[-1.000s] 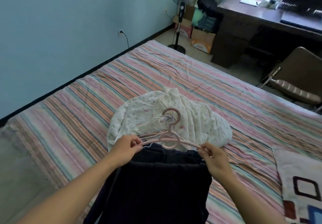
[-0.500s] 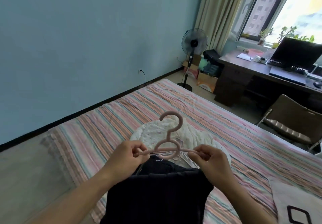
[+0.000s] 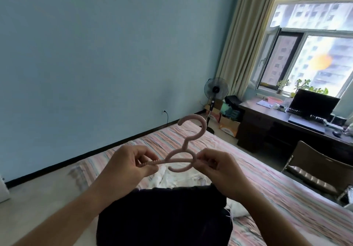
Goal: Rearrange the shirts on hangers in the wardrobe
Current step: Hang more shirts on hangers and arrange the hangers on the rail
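Head view: the left hand pinches the ribbed left arm of a pale pink plastic clothes hanger between thumb and curled fingers. The right hand pinches the hanger's right arm in the same manner, fingers curled round it. The hanger is held level in the air between both hands, hook upward, above a striped pink bedspread. A black knitted garment hangs below the hands; whether it sits on the hanger cannot be told. A white floral cloth lies on the bed behind it. Beyond stand a black pedestal fan, a dark wooden desk bearing a monitor, and a brown chair.
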Available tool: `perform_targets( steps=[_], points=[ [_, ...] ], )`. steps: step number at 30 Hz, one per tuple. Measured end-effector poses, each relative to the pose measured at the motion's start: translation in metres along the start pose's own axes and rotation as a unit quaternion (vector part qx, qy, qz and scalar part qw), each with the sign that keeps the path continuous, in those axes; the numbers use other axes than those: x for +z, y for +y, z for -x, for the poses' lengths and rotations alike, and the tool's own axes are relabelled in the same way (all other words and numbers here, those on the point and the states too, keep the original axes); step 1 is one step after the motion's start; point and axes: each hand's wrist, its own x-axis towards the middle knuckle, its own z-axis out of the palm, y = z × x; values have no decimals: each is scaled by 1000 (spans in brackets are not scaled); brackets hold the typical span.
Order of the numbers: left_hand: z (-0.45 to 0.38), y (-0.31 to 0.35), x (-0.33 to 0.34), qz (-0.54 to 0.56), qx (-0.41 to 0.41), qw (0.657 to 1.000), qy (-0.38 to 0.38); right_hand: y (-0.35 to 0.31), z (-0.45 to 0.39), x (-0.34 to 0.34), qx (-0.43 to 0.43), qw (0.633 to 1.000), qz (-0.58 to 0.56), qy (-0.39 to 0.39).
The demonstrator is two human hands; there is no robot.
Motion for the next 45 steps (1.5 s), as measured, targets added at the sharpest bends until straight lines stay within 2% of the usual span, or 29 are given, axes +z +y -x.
perform_targets(
  steps=[5,11,17,21,28,32,37,41,45],
  points=[
    [48,27,-54,-13,16,998,60,-63,-2,9,-34,999,-22,-6],
    [93,41,-104,-77,-6,990,118,-121,-21,29,-82,995,-13,-55],
    [139,36,-147,-22,-52,984,170,-165,-47,63,-159,977,-42,-137],
    [184,34,-167,-23,-88,972,216,-190,-56,92,-201,958,-89,-186],
    [248,64,-185,-101,-140,940,296,-234,-69,128,-299,899,-154,-279],
    [277,84,-188,-145,-182,913,336,-260,-73,147,-364,850,-197,-325],
    [314,105,-189,-167,-228,867,411,-298,-70,179,-454,788,-213,-356],
    [347,117,-193,-181,-260,828,462,-333,-60,201,-492,751,-233,-374],
    [375,133,-198,-181,-279,809,485,-364,-49,214,-519,721,-243,-390]
  ],
)
